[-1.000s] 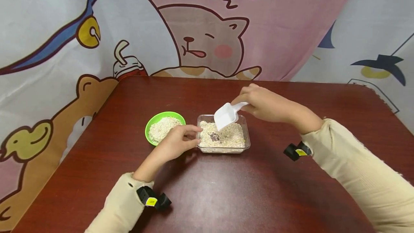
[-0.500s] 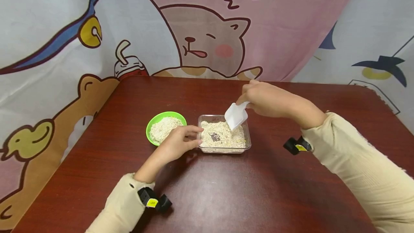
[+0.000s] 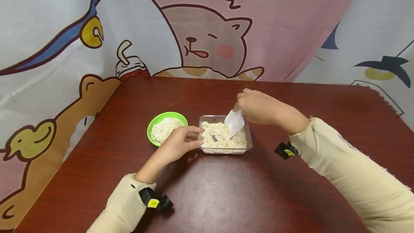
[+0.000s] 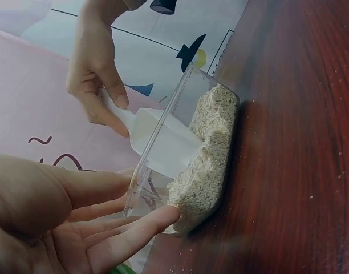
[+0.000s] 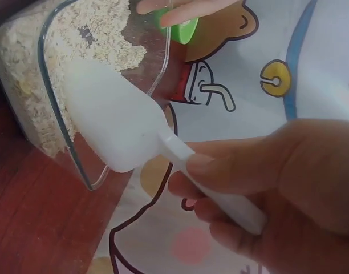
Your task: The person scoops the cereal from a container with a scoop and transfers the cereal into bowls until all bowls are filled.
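Note:
A clear rectangular box [image 3: 249, 137], partly filled with what look like rolled oats [image 3: 216, 132], sits mid-table. My right hand [image 3: 260, 109] grips the handle of a white scoop [image 3: 235, 122] from above. In the left wrist view, the scoop [image 4: 166, 142] slants down into the box, its front edge in the oats. My left hand [image 3: 177, 142] touches the box's left side with fairly straight fingers and thumb, as the left wrist view shows. Just behind it stands a green bowl [image 3: 150, 130] of paler flakes, partly hidden by this hand.
The reddish-brown tabletop [image 3: 210, 190] extends around the box and bowl. A cartoon-printed curtain [image 3: 275, 39] hangs behind and to the left of the table. Black devices are strapped at both cuffs, one on the left wrist [image 3: 155, 202].
My right hand has brought the scoop from above the box down to the oats at its right part, tilting it steeper. The left hand stays at the box's left side.

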The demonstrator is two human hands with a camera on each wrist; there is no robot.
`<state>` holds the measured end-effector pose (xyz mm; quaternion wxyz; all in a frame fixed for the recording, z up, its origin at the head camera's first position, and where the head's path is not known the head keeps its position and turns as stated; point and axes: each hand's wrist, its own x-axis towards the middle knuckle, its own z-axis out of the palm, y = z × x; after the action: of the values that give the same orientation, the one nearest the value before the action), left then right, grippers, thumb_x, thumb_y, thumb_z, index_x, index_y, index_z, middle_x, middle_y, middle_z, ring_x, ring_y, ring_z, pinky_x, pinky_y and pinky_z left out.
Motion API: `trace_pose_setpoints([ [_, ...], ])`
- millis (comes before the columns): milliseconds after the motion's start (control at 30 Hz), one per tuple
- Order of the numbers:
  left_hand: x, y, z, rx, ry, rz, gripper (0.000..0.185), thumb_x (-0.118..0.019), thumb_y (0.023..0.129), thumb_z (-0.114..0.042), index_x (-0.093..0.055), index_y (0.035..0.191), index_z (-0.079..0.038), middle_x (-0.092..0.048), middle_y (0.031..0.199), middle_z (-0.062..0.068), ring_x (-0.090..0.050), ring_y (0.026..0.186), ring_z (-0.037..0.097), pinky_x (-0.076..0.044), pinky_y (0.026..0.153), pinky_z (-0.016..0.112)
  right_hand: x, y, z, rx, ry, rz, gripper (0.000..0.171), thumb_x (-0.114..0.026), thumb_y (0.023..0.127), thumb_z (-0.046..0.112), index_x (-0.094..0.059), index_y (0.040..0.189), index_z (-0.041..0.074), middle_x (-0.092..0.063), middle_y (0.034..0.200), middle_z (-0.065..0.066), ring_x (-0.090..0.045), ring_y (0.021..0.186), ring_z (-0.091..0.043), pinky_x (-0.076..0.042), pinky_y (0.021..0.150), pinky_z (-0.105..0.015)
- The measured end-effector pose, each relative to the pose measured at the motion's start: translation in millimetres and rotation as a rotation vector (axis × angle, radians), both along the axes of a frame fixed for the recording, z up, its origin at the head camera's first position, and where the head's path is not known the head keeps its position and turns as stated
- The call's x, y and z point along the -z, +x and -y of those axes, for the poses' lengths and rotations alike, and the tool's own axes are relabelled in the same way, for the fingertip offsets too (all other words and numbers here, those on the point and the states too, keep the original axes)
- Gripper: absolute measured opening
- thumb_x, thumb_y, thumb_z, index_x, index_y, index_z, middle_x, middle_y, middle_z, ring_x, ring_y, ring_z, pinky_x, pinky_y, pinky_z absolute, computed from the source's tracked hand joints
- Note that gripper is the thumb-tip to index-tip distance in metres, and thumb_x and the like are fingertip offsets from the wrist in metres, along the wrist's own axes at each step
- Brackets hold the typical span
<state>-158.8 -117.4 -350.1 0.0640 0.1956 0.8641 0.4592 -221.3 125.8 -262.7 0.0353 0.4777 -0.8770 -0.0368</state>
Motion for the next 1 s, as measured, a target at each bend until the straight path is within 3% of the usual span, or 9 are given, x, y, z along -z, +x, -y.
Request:
trace_pose_setpoints([
  [500, -2.7, -0.9, -1, -0.014, -0.009, 0.031, 0.032, -0.066, 0.083, -0.004, -0.060, 0.113, 0.006, -0.065, 0.100, 0.021, -0.064, 0.088, 0.027, -0.051, 0.075, 0.032, 19.8, -6.9, 8, 0.011, -0.155, 0.226, 0.023, -0.067, 0.076, -0.006, -0.071, 0.097, 0.005, -0.062, 0.083, -0.005, -0.051, 0.079, -0.023, -0.041, 0.073, -0.034],
  [733, -2.2, -1.8, -2, -0.007, -0.011, 0.013, 0.033, -0.067, 0.082, -0.003, -0.061, 0.113, 0.005, -0.065, 0.099, 0.021, -0.065, 0.088, 0.027, -0.051, 0.075, 0.032, 28.9, -5.3, 8, -0.030, -0.200, 0.308, 0.029, -0.067, 0.076, -0.009, -0.070, 0.101, 0.003, -0.065, 0.090, -0.006, -0.055, 0.085, -0.023, -0.043, 0.077, -0.037],
  [1000, -1.4, -2.7, -2, -0.023, -0.026, 0.013, 0.033, -0.068, 0.081, -0.004, -0.061, 0.113, 0.005, -0.065, 0.099, 0.019, -0.064, 0.090, 0.025, -0.052, 0.073, 0.030, 39.5, 1.1, 3, -0.010, -0.278, 0.428, 0.032, -0.062, 0.074, -0.016, -0.069, 0.102, -0.001, -0.068, 0.098, -0.008, -0.062, 0.092, -0.020, -0.049, 0.079, -0.035],
])
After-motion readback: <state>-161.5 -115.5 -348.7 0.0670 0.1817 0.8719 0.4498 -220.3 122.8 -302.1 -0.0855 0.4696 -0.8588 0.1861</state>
